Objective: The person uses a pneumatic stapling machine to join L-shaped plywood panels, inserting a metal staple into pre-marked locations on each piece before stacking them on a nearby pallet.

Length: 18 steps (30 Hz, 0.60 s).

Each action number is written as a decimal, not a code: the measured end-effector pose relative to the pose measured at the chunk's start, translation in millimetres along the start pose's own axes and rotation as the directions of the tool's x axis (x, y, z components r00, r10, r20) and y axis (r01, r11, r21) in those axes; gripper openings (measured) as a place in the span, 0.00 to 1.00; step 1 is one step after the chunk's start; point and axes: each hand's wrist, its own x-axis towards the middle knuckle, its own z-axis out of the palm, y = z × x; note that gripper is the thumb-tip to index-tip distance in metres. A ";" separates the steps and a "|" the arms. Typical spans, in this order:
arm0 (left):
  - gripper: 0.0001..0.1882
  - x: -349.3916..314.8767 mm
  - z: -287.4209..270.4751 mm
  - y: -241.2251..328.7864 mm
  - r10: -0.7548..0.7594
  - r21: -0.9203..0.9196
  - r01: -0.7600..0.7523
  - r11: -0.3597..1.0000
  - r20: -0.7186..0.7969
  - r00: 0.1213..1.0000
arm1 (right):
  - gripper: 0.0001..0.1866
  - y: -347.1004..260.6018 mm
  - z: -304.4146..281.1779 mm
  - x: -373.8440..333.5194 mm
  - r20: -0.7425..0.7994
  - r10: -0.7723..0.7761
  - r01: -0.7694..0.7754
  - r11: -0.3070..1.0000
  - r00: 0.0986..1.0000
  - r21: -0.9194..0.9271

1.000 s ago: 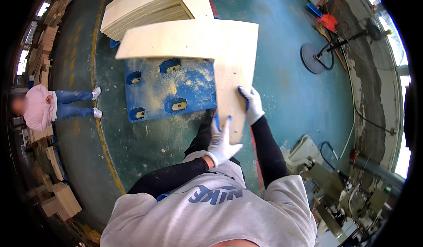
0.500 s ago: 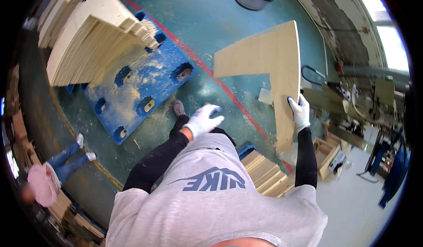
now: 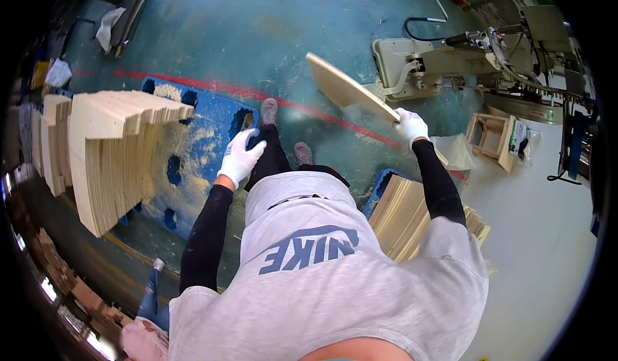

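Note:
My right hand (image 3: pixel 412 127), in a white glove, is closed on the edge of a pale plywood panel (image 3: pixel 347 87). The panel is tilted so that I see it nearly edge-on, its far end pointing away and to the left. My left hand (image 3: pixel 239 158), gloved too, hangs in the air with its fingers apart and nothing in them. Beyond it on the left, a stack of pale cut panels (image 3: pixel 109 161) stands on a blue plastic pallet (image 3: pixel 215 110) strewn with sawdust.
Another stack of boards (image 3: pixel 399 216) lies on a blue pallet by my right side. At the right are a green-grey machine (image 3: pixel 402 71) with a flat base and a wooden crate (image 3: pixel 492 142). A person in pink (image 3: pixel 145 340) is at the lower left.
I have turned toward the right, and the view has swung round. The panel has gone from broadside to nearly edge-on, still in my right hand. My left hand has moved left, nearer the pallet.

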 end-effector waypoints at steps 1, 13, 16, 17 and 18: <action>0.27 30.2 -3.6 14.7 0.075 0.085 -0.076 0.993 0.014 0.997 | 0.17 8.1 4.4 -2.5 -0.018 0.020 -0.020 1.000 1.000 -0.015; 0.30 225.9 114.5 106.8 0.159 0.211 -0.839 0.501 0.931 0.329 | 0.15 -43.1 4.1 -37.9 -0.453 0.208 -0.279 0.956 0.867 -0.094; 0.21 232.5 126.2 144.7 0.248 0.167 -0.793 0.585 0.895 0.371 | 0.22 -71.2 0.2 -80.8 -0.679 0.565 -0.424 0.818 0.468 0.389; 0.19 234.1 132.6 172.2 0.269 0.139 -0.790 0.597 0.893 0.360 | 0.26 -79.2 14.6 -100.8 -0.641 0.636 -0.352 0.771 0.430 0.530; 0.18 231.2 138.0 195.8 0.283 0.116 -0.781 0.614 0.891 0.355 | 0.31 -91.8 30.3 -119.1 -0.540 0.700 -0.406 0.713 0.467 0.572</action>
